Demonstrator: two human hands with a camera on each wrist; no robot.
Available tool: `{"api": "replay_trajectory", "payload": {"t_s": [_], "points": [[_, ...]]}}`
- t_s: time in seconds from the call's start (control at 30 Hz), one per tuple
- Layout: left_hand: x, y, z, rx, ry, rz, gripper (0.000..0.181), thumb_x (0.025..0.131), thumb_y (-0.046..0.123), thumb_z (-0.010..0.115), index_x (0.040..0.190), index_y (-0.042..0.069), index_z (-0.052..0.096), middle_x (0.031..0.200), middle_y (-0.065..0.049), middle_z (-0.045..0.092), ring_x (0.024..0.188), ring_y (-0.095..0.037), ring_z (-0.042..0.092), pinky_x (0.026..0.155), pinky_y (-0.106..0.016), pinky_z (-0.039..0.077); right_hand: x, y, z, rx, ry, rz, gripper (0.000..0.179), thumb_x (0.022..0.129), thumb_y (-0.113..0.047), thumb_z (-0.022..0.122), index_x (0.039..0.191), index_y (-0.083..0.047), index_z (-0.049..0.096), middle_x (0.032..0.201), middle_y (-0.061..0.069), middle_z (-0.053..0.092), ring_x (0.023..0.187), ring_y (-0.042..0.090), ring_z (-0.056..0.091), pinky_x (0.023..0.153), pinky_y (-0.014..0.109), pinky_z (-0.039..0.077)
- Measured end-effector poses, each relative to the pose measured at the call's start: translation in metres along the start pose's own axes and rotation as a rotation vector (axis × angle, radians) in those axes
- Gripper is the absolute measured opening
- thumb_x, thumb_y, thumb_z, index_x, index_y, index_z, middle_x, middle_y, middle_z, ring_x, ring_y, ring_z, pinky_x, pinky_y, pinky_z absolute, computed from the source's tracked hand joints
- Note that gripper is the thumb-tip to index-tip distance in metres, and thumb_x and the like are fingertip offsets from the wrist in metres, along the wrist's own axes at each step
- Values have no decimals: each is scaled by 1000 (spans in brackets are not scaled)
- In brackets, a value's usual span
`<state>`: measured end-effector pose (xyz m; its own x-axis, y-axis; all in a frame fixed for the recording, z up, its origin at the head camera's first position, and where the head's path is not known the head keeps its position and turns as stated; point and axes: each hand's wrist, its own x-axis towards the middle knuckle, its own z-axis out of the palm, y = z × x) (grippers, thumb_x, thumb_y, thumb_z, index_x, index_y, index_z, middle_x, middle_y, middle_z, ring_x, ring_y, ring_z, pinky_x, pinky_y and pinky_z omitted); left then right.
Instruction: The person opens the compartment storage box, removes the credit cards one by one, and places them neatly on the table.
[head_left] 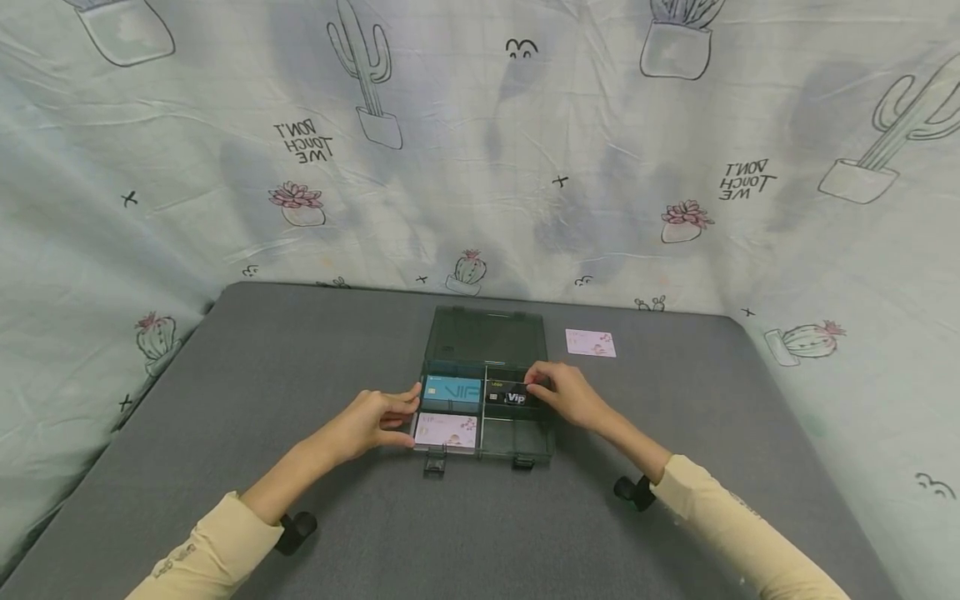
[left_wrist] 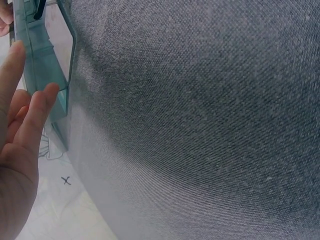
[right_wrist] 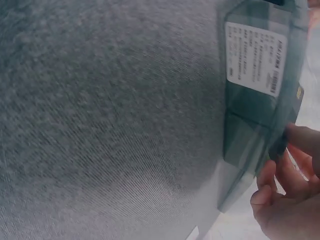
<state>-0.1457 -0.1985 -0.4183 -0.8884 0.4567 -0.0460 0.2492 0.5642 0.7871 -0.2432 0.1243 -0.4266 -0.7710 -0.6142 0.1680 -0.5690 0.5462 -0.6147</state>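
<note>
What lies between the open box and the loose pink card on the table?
Only bare grey table, in the head view: the loose pink card lies apart from the box, nothing between them.

Raised lid (head_left: 484,335) blocks the box (head_left: 517,437) from behind.

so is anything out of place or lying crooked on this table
One pink card lies alone on the grey table, outside the open box, right of its lid. The blue card, the other pink card and the black card sit in compartments. Nothing looks damaged.
</note>
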Motion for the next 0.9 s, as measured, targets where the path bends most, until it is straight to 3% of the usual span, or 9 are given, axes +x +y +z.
{"api": "replay_trajectory", "payload": {"t_s": [0.17,0.27,0.43,0.5,0.63,0.77,0.9], "points": [[0,-1,0,-2,2,-7,59,77,3,76,127,-14,52,143,-30,33,121,-41,49,88,-31,55,1,6,-2,89,19,22,13,93,-4,62,105,-4,68,97,8,70,76,17,62,64,29,53],[0,0,0,-10,-1,-11,59,77,4,76,128,-14,52,143,-30,32,121,-42,48,88,-31,54,1,9,-3,144,29,34,20,96,-4,58,113,-6,69,104,9,69,64,12,51,57,24,45],[0,1,0,-22,-5,-9,59,78,3,76,129,-14,51,143,-30,32,121,-42,48,89,-32,54,-1,12,-8,188,38,40,24,99,-8,54,117,-4,68,112,10,68,59,9,36,52,24,34],[-1,1,0,-25,-5,-11,59,78,3,75,129,-14,51,143,-30,32,121,-42,48,89,-32,54,-1,13,-10,229,31,65,25,100,-9,52,119,-2,67,116,13,66,55,9,38,51,23,42],[0,1,-2,-24,-7,-11,60,78,2,75,130,-14,50,143,-30,31,122,-42,48,89,-32,54,-4,15,-15,440,-11,171,28,103,-10,47,124,0,62,120,20,59,51,16,55,47,33,56],[1,1,-4,-21,-11,-6,60,78,2,75,130,-14,50,143,-30,31,121,-41,48,88,-32,54,-7,18,-17,643,-46,249,32,101,-10,50,129,6,56,116,20,57,72,21,68,59,37,61],[2,0,-5,-21,-11,-13,59,78,1,75,129,-14,50,143,-30,32,121,-41,49,88,-32,54,-10,22,-16,746,-63,293,49,91,-7,67,135,8,49,102,9,66,82,15,69,74,35,60]]}}
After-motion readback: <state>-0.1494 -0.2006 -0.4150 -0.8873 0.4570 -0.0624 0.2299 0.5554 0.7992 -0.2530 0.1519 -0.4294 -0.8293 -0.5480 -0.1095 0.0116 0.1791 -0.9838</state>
